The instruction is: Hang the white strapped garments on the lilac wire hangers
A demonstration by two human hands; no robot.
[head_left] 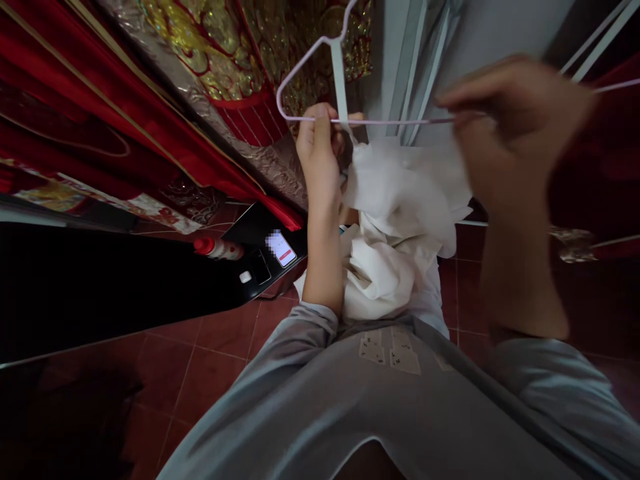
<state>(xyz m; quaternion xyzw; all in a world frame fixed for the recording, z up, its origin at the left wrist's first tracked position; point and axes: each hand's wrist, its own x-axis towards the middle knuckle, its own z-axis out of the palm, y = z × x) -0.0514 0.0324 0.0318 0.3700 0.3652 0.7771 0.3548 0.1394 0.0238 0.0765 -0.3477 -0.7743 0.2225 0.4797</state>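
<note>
A pale pink clothes hanger (400,123) crosses the view at the top, its hook cut off by the upper edge. My left hand (321,150) is closed around its lower bar near the left corner. Beside those fingers, a white strap (339,80) loops over the hanger. Below it hangs a bunched white garment (395,187), gathered in folds against my lap. My right hand (520,127), smeared by motion, is closed with its fingers pinched at the bar farther right. Its fingertips are partly hidden.
A black tabletop (125,287) on the left bears a lit phone (284,250), a dark phone (261,267), a small white case (245,277) and a red-capped bottle (217,249). Red and gold garments (240,67) hang at upper left. Red tiles (215,347) cover the floor.
</note>
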